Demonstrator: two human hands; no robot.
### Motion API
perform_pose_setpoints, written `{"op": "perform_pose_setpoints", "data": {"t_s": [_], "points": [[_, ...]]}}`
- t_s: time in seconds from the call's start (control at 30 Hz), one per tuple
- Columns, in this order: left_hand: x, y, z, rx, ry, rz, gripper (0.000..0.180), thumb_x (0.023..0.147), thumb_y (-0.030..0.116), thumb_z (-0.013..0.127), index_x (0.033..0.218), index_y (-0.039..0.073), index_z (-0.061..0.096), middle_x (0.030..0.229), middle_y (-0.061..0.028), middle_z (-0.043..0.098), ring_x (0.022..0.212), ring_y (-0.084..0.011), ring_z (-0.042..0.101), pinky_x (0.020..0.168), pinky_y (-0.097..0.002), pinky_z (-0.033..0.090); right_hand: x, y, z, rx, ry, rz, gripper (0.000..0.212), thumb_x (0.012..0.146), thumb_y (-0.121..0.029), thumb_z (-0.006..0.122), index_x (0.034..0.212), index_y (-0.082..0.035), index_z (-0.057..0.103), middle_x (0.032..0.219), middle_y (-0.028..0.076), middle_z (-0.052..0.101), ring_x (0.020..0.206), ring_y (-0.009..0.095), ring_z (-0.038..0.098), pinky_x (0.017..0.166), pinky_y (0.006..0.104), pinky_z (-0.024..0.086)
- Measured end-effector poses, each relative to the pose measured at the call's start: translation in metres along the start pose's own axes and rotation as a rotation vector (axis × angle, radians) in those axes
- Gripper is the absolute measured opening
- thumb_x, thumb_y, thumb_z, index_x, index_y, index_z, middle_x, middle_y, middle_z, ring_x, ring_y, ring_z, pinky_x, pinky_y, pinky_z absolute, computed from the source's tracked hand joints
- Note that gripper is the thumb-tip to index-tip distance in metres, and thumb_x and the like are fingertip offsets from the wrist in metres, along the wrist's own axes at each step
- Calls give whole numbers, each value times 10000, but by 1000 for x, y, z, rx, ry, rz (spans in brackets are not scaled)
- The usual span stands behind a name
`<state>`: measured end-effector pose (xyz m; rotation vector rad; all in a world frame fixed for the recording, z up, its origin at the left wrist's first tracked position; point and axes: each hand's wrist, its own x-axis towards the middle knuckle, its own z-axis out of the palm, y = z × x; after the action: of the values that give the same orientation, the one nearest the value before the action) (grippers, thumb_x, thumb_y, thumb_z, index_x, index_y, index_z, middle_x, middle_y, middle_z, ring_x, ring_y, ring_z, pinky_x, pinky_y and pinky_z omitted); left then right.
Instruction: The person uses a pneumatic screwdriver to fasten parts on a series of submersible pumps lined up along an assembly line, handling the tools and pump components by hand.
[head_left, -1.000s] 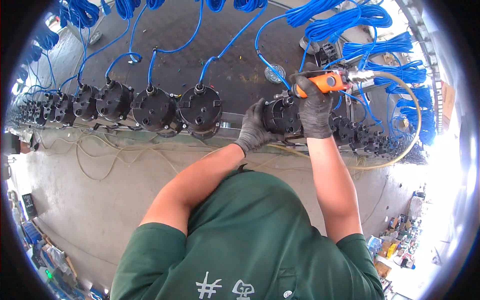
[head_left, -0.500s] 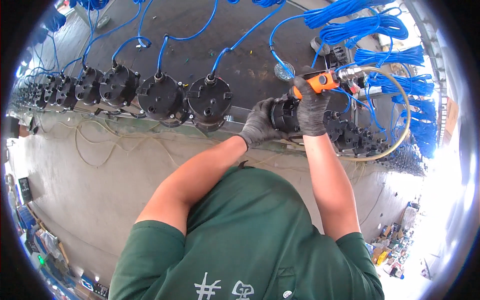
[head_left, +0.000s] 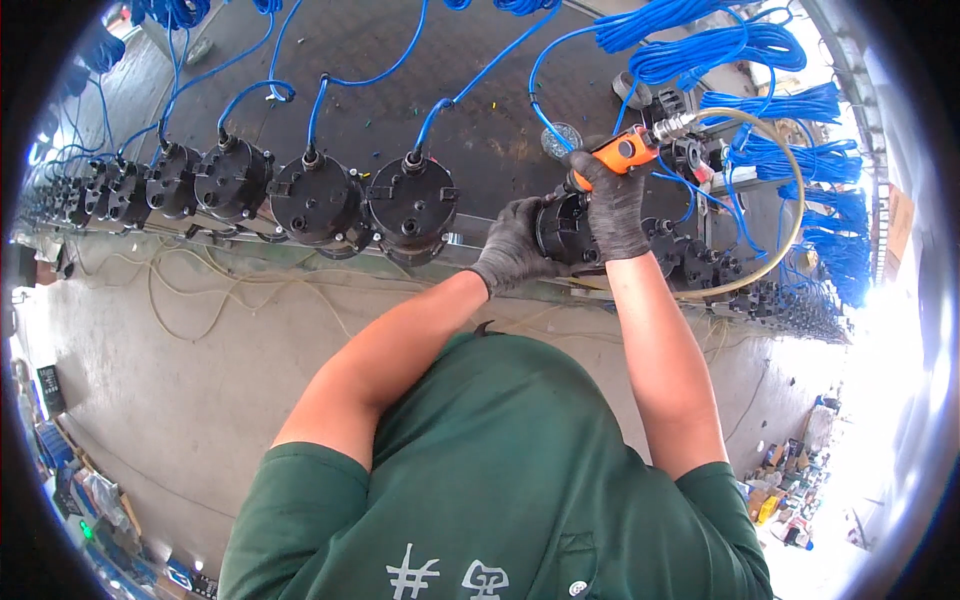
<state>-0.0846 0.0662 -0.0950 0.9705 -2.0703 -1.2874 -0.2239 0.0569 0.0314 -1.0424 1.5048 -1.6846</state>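
Note:
My right hand, in a dark grey knit glove, is wrapped round an orange air screwdriver. The tool slants down to the left, and its front end meets the rim of a black round housing; the exact contact point is too small to make out. My left hand, gloved the same way, grips that housing from its left side, with the thumb low along the front. A blue cable comes down to the housing from above. The right hand covers part of the housing.
More black housings with blue cables line the bench edge on both sides. A clear dish of small screws stands behind my hands. A yellowish air hose loops at the right. Coiled blue cables lie at the back right.
The air screwdriver and my right hand have shifted slightly left, and the tool stands a bit steeper. My left hand keeps its grip on the housing.

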Motion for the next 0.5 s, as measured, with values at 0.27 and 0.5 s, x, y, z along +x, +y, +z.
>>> {"op": "perform_pose_setpoints", "data": {"t_s": [0.27,0.5], "points": [[-3,-6,12,-52,26,-31,1334,466,531,946,1529,26,317,1498,-219,423,1411,-399,394,1198,-471,337,1,7,-8,-39,-72,15,402,736,-60,856,1059,-112,623,957,-4,650,819,135,644,761,304,553],[13,-21,6,-389,90,36,1278,575,449,925,1567,7,252,1531,-239,383,1449,-403,351,1207,-462,318,3,10,-4,-9,-134,-69,418,762,5,835,1097,-119,619,1038,-13,662,906,127,641,800,299,554]]}}
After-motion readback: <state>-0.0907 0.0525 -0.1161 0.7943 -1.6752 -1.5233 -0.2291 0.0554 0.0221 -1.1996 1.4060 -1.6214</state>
